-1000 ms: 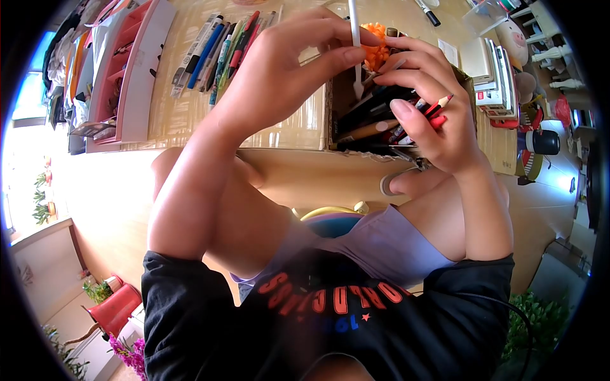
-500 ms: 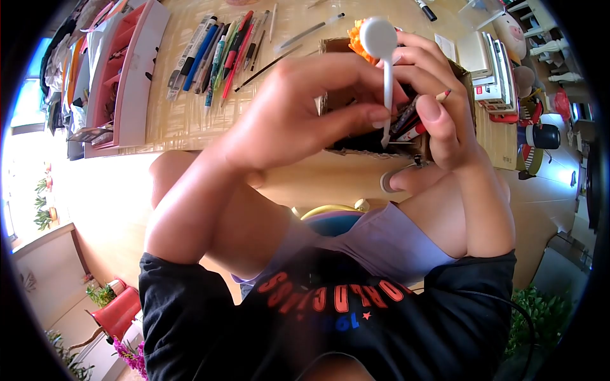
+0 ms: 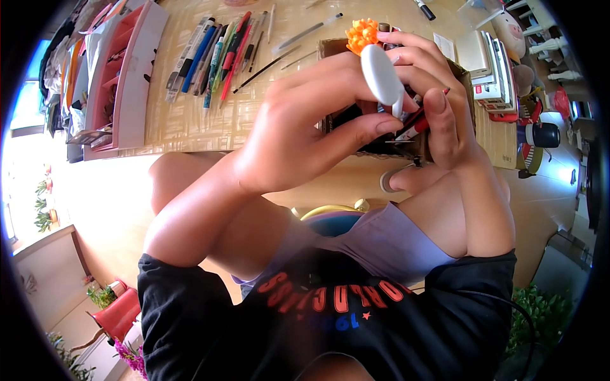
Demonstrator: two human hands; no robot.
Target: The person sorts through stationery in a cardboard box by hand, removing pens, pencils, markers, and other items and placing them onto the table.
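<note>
My left hand (image 3: 305, 120) pinches a white stick with a round, flat white head (image 3: 381, 75) between thumb and fingers. The disc tilts toward me, and its thin shaft is mostly hidden. Over the cardboard box (image 3: 470, 89), my right hand (image 3: 448, 120) curls around a bunch of pens, among them a red-and-white marker (image 3: 413, 130). An orange flower-shaped topper (image 3: 363, 36) sticks out beyond the right fingertips. How far the bunch goes into the box is covered by my hands.
Several pens and markers (image 3: 216, 60) lie side by side on the table (image 3: 190, 130). A pink-and-white shelf unit (image 3: 130, 76) stands at the left. Stacked books (image 3: 495, 73) are right of the box, and a black-capped marker (image 3: 426, 9) lies at the back.
The white stick has tipped, its disc swinging lower and toward me, so less shaft shows. My left hand has shifted slightly down. The orange topper is now more exposed.
</note>
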